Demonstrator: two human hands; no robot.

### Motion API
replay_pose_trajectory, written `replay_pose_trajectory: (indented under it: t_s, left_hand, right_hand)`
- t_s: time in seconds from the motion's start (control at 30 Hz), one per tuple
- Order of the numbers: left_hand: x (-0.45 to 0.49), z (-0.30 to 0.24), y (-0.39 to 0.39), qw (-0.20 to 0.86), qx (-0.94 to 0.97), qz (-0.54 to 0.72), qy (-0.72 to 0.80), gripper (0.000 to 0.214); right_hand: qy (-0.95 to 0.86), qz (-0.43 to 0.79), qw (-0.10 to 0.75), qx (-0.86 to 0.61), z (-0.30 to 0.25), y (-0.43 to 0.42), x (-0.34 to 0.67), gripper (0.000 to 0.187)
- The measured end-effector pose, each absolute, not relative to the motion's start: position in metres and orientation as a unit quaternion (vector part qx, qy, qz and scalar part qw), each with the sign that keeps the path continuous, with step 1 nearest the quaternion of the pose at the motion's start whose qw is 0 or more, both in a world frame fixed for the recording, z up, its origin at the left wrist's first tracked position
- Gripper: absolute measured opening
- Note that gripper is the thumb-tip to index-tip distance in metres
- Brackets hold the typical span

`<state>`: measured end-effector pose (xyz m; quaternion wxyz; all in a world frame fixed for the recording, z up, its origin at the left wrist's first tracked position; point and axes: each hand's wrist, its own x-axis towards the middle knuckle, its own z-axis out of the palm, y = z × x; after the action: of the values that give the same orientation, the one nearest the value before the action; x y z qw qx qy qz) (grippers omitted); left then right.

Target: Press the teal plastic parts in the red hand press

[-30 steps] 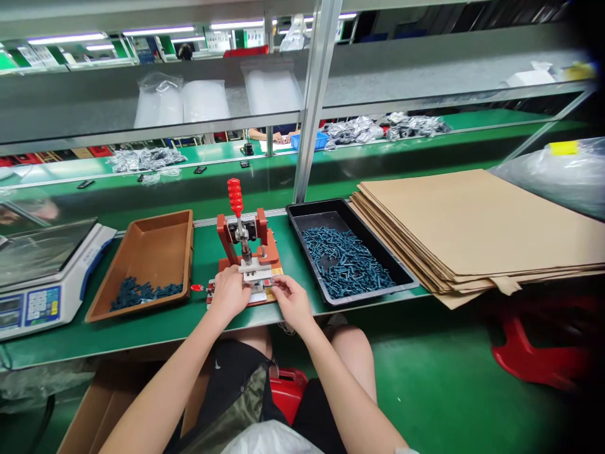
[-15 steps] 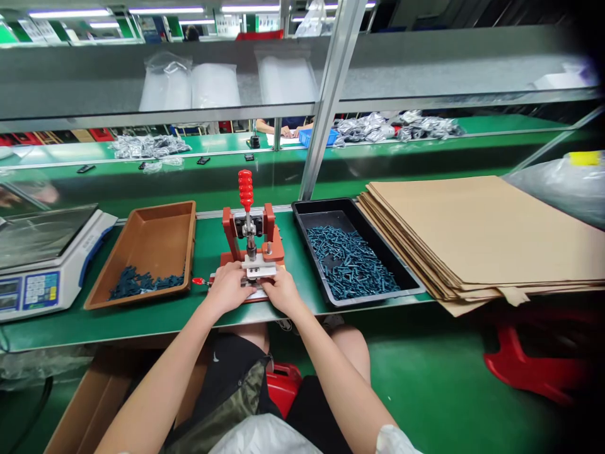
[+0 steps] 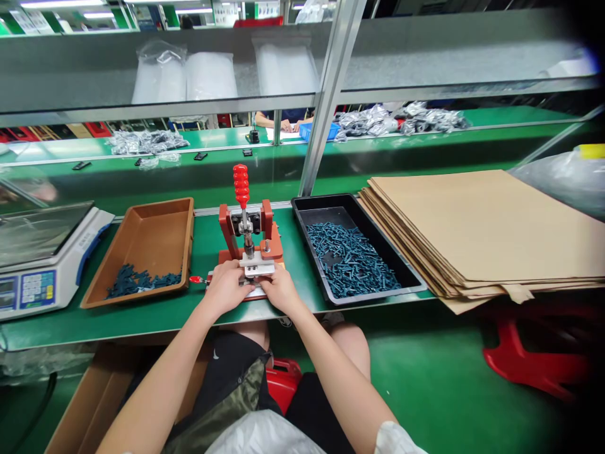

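Note:
A toggle-clamp press [image 3: 225,233] with reddish-brown uprights stands on the green bench in front of me. Its ribbed red handle [image 3: 241,186] points straight up. My left hand [image 3: 224,290] is at the left front of the press, fingers closed in beside the pale metal block [image 3: 258,265]. Opposite it, my right hand [image 3: 281,291] has its fingers closed in at the block's right side. Both thumbs point inward below the block and sit close together. Whatever the fingertips pinch is too small and too hidden to name. A small red-tipped lever [image 3: 196,279] sticks out left of my left hand.
Left of the press, a brown tray [image 3: 158,230] holds small dark-blue parts, with a weighing scale [image 3: 61,258] beyond. To the right, a black tray [image 3: 338,217] holds many thin blue pieces beside stacked cardboard sheets [image 3: 472,227]. Across the line, a person's hands [image 3: 286,125] rest on another bench.
The whole view has shifted slightly, so things sit a little higher in the picture. Both hands keep their place at the press, and its handle stays upright.

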<state>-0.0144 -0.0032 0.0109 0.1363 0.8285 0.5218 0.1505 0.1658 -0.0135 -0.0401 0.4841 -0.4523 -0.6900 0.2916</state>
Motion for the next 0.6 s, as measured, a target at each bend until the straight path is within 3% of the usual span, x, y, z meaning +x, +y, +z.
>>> replay_pose_trajectory:
  t_s: [0.23,0.4,0.47,0.6]
  left_hand:
    - [-0.013,0.014,-0.014,0.112,0.837,0.151,0.514,0.022]
    - [-0.047,0.016,-0.027,-0.006,0.745,0.356,0.564,0.029]
    - [-0.06,0.016,-0.019,0.033,0.657,0.445,0.608,0.036]
    - [-0.051,0.014,0.002,0.248,0.548,0.516,0.61,0.052]
  right_hand:
    - [-0.7,0.264,0.491,-0.447,-0.036,-0.017,0.166,0.034]
    - [-0.706,0.266,0.476,-0.452,-0.032,-0.019,0.165,0.035]
    - [-0.707,0.262,0.472,-0.456,-0.032,-0.019,0.165,0.032]
    - [-0.702,0.262,0.476,-0.461,-0.033,-0.018,0.165,0.034]
